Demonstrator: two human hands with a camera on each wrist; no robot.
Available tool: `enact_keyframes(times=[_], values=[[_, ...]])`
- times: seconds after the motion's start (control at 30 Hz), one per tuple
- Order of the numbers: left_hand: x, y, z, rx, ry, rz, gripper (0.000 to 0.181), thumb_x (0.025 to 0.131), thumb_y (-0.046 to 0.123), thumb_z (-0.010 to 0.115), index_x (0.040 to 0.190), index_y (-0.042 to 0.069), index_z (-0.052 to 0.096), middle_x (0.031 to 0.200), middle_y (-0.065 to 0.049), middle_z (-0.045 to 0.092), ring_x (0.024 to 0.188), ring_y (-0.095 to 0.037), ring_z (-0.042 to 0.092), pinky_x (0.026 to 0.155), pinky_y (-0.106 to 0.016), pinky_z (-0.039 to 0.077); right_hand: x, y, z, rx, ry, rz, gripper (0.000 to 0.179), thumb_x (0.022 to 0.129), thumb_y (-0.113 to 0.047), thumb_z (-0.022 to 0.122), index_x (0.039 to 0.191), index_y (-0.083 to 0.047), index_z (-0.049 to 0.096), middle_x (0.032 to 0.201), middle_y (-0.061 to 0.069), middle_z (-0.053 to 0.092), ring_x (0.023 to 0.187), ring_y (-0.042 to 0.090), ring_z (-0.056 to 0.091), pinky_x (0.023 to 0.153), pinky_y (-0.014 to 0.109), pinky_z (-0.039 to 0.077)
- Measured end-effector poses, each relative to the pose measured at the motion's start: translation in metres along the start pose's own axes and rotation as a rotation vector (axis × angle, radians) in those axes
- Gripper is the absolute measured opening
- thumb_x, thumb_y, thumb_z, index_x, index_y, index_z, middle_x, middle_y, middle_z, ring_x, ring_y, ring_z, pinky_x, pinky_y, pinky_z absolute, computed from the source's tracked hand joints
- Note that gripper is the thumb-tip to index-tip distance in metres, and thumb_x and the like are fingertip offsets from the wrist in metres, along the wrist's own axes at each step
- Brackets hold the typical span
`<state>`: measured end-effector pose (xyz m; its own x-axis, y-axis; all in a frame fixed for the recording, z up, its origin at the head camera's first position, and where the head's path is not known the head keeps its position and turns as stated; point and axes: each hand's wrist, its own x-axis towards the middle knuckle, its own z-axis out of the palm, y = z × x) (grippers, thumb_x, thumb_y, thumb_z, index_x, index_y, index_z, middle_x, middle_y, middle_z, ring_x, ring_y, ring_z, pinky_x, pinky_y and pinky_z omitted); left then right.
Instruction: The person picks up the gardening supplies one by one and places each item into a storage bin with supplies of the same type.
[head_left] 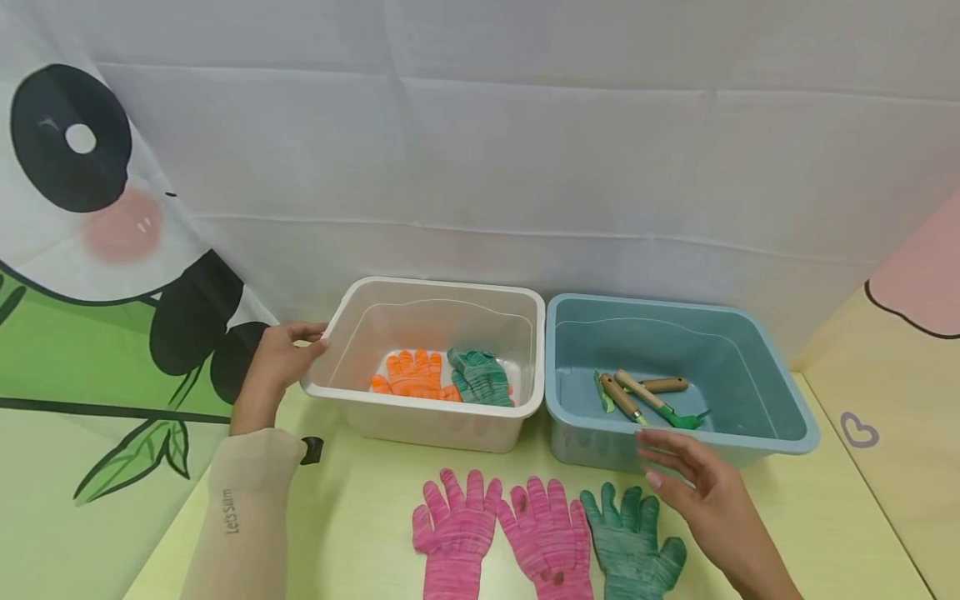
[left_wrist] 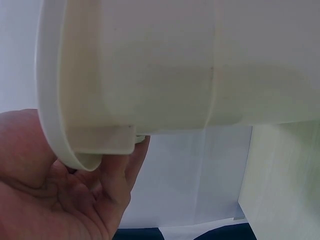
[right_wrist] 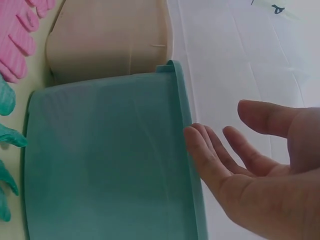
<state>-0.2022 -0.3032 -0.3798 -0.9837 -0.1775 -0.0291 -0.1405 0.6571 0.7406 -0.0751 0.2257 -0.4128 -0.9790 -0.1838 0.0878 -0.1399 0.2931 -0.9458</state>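
Observation:
My left hand (head_left: 279,367) grips the left rim of a white plastic bin (head_left: 442,423), thumb over the lip and fingers curled beneath it in the left wrist view. Inside that bin lie an orange glove (head_left: 415,375) and a green glove (head_left: 482,380). Beside it stands a blue plastic bin (head_left: 765,367) with several wooden-handled garden tools (head_left: 622,398) on its floor. My right hand (head_left: 705,492) hovers by the blue bin's front rim with loosely bent, parted fingers and nothing in it; in the right wrist view its fingertips (right_wrist: 194,137) overlap the rim.
On the pale yellow table in front of the bins lie two pink gloves (head_left: 454,533) (head_left: 551,533) and another green glove (head_left: 632,542), fingers pointing away from me. A white cloth (head_left: 480,167) hangs behind the bins, and a printed cloth (head_left: 90,350) stands at the left.

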Motion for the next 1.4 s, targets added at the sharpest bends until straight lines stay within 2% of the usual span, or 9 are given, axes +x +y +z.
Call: enact_keyframes(times=[0.2, 0.3, 0.37, 0.57, 0.87, 1.13, 1.4], values=[[0.000, 0.001, 0.000, -0.007, -0.003, -0.003, 0.047, 0.107, 0.014, 0.059, 0.146, -0.010, 0.055, 0.137, -0.035, 0.060, 0.128, -0.050, 0.055, 0.100, -0.060, 0.051, -0.004, 0.009, 0.001, 0.018, -0.023, 0.063, 0.041, 0.106, -0.008, 0.064, 0.147, -0.002, 0.057, 0.137, -0.013, 0.065, 0.119, -0.005, 0.063, 0.090, 0.025, 0.058], [0.000, 0.001, -0.001, -0.008, 0.000, -0.001, 0.046, 0.106, 0.014, 0.059, 0.146, -0.010, 0.056, 0.137, -0.035, 0.060, 0.129, -0.050, 0.054, 0.100, -0.060, 0.051, -0.005, 0.011, 0.004, 0.035, -0.040, 0.095, 0.041, 0.106, -0.009, 0.064, 0.146, 0.000, 0.057, 0.135, -0.014, 0.066, 0.118, -0.004, 0.064, 0.090, 0.025, 0.058], [0.001, 0.001, -0.001, -0.007, 0.002, 0.008, 0.046, 0.106, 0.014, 0.059, 0.145, -0.010, 0.056, 0.135, -0.035, 0.061, 0.128, -0.049, 0.055, 0.098, -0.058, 0.051, -0.005, 0.012, 0.005, 0.042, -0.047, 0.119, 0.042, 0.106, -0.010, 0.063, 0.146, 0.001, 0.056, 0.137, -0.009, 0.066, 0.117, -0.005, 0.064, 0.091, 0.027, 0.058], [0.002, -0.002, -0.003, -0.008, -0.006, 0.017, 0.047, 0.106, 0.015, 0.059, 0.146, -0.010, 0.056, 0.134, -0.034, 0.061, 0.128, -0.049, 0.055, 0.093, -0.051, 0.052, -0.005, 0.015, 0.008, 0.052, -0.053, 0.189, 0.044, 0.107, -0.011, 0.063, 0.149, 0.001, 0.053, 0.149, 0.019, 0.058, 0.116, -0.006, 0.063, 0.092, 0.030, 0.058], [0.002, -0.003, -0.002, -0.025, -0.012, 0.011, 0.046, 0.107, 0.015, 0.059, 0.146, -0.009, 0.056, 0.135, -0.033, 0.060, 0.129, -0.048, 0.054, 0.094, -0.052, 0.051, -0.004, 0.021, 0.010, 0.032, -0.072, 0.256, 0.045, 0.106, -0.010, 0.065, 0.148, 0.000, 0.054, 0.150, 0.022, 0.057, 0.116, -0.004, 0.064, 0.093, 0.031, 0.058], [0.002, -0.003, -0.001, -0.017, -0.008, 0.010, 0.046, 0.107, 0.014, 0.059, 0.145, -0.010, 0.057, 0.134, -0.033, 0.061, 0.130, -0.048, 0.054, 0.095, -0.053, 0.051, -0.004, 0.033, 0.011, 0.010, -0.077, 0.299, 0.044, 0.105, -0.006, 0.064, 0.147, 0.002, 0.055, 0.150, 0.023, 0.057, 0.122, 0.016, 0.067, 0.092, 0.031, 0.058], [0.003, -0.004, 0.000, -0.013, -0.006, 0.008, 0.046, 0.106, 0.015, 0.060, 0.145, -0.010, 0.057, 0.134, -0.032, 0.062, 0.126, -0.045, 0.056, 0.083, -0.035, 0.050, -0.005, 0.038, 0.013, -0.017, -0.062, 0.335, 0.044, 0.105, -0.005, 0.064, 0.147, 0.004, 0.054, 0.148, 0.023, 0.058, 0.124, 0.028, 0.067, 0.091, 0.032, 0.058]])
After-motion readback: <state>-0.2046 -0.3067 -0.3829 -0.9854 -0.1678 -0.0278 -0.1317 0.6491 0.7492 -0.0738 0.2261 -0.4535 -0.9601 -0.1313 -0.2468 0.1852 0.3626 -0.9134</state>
